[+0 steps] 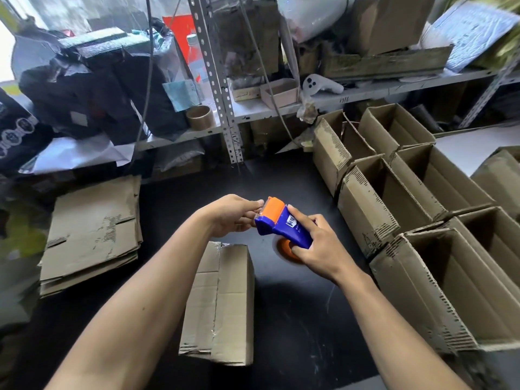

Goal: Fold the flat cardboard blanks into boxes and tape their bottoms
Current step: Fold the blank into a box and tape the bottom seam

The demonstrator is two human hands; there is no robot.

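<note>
Two bare forearms reaching in from the near edge of the black tabletop (295, 319). Between them, near that edge: brown folded cardboard box (222, 302), lying bottom up, flaps closed, clear tape along its centre seam. Above the tabletop's middle: blue plastic tape dispenser with orange front cap (281, 222), held clear of the surface. Right hand (315, 246) with a closed grip around the blue body, thumb on the near side, forefinger lying along the top. Left hand (235, 216) with fingers curled, fingertips pinching at the orange cap end; whether on a tape end or on the cap itself, cannot tell. Orange round part of the dispenser (287, 251) showing below the right hand.

At the left edge of the tabletop: stack of flat brown cardboard blanks (92, 235), worn and scuffed on top. Along the right edge: row of brown open-topped cardboard boxes (408, 206), standing upright side by side, touching, running from the far right corner to the near right.

Beyond the far edge: grey metal shelf rack (225, 114) carrying dark bags (92, 88), a brown roll of tape (200, 117), a white game controller (320, 85) and more cardboard.
</note>
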